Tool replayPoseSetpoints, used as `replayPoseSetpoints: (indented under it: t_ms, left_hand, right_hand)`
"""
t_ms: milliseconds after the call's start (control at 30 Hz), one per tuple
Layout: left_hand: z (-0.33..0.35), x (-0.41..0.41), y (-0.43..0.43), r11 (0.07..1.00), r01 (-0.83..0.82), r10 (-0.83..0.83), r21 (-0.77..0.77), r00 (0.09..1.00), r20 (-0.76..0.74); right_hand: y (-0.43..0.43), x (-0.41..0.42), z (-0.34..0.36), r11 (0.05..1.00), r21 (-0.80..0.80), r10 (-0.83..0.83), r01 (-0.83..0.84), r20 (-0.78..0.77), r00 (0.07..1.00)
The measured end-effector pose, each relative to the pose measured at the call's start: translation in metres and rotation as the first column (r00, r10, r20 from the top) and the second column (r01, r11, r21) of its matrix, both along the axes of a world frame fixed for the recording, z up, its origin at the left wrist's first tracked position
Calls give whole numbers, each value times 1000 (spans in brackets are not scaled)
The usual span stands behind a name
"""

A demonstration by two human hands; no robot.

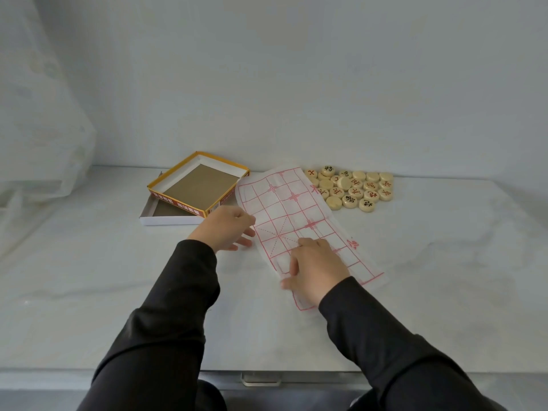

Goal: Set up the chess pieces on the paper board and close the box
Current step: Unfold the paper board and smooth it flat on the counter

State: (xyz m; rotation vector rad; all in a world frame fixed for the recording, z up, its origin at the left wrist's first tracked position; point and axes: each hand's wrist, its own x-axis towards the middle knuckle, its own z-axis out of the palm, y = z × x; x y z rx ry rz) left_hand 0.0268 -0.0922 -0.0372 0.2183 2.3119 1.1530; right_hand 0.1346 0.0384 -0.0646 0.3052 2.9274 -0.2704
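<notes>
Right hand point(315, 269): fingers spread, palm down, pressing the near part of the paper board point(292, 210) flat to the table point(89, 277). Left hand point(227, 229): at the board's left edge about midway along it, fingers loosely bent toward the sheet. Cannot tell whether they pinch the edge or only touch it. The board lies as a long narrow strip running away from the person and tilted to the left, with its red grid up. It looks folded along its length, judging by the narrow width and creased surface. Step in hand, as judged: open and flatten the sheet. To do it well, keep the right palm as the anchor, draw the left edge outward low and slowly so the thin paper does not tear or drag, then smooth along the creases from the centre out. The sheet should lie flat before any piece goes on. Chess pieces point(353, 186): a loose cluster of round wooden discs just beyond the board's far right corner, the nearest ones touching or nearly touching its edge, and well apart from both hands. Box: a yellow-rimmed half point(178, 204) sits open side up just left of the board's far end, resting askew over a white half point(169, 221), near the left hand but not touching it.
</notes>
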Motion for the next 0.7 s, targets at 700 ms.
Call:
replayPoseSetpoints:
  t_ms: [700]
  left_hand:
    - [-9, 12, 14, 940, -254, 342, 229, 716, -609]
  right_hand:
    - [36, -6, 29, -166, -985, -585, 42, 132, 800]
